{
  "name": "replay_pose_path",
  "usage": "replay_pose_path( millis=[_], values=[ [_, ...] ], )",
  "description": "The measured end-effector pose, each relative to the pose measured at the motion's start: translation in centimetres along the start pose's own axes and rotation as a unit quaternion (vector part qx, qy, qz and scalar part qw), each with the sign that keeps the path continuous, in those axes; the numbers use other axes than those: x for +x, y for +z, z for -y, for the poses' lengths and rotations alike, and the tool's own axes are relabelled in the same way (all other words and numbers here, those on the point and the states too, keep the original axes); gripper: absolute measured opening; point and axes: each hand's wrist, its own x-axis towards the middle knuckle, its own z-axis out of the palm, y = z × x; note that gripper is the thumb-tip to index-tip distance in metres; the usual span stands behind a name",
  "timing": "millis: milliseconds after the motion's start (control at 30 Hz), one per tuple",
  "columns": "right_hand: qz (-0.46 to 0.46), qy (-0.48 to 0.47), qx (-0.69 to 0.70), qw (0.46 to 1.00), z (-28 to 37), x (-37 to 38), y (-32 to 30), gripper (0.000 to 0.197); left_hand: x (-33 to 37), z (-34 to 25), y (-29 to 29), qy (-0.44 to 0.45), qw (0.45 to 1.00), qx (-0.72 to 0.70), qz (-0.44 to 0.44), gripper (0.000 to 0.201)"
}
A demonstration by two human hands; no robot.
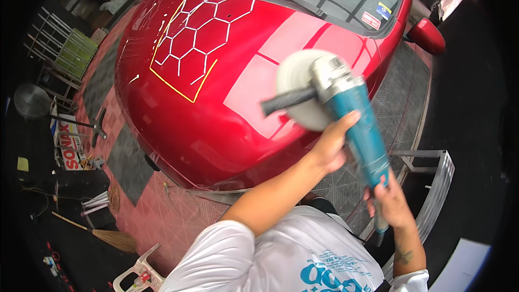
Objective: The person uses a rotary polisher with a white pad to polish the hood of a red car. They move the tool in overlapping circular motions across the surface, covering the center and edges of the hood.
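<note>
A teal rotary polisher [363, 130] with a grey metal head is held up above the front corner of a red car [178, 135]. Its round whitish pad [294, 75] and black side handle [289, 101] point toward the hood and look slightly blurred. My left hand [336, 143] is closed around the middle of the body, thumb on top, fingers partly hidden below. Farther back, my right hand [390, 200] wraps the rear grip near the cord end. Whether the pad touches the paint, I cannot tell.
Light reflections in a hexagon pattern lie across the hood. A red side mirror [427, 36] juts out at right, above a metal bench [440, 184]. To the left are a round-seated stool [32, 101], a broom [111, 239] and a white plastic chair [141, 276] on a tiled floor [130, 167].
</note>
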Motion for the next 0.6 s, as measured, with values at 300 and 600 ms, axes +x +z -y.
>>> replay_pose_path(
  millis=[300,600],
  values=[
    [0.249,0.022,-0.272,0.929,-2.2,0.0,9.0,0.106,-22.6,-1.7,-6.6,0.102,0.99,0.026,-0.094,0.106],
    [0.166,-0.061,-0.232,0.956,-5.6,-3.8,1.9,0.105,-17.0,3.0,-4.4,0.019,0.999,0.011,-0.05,0.105]
  ],
)
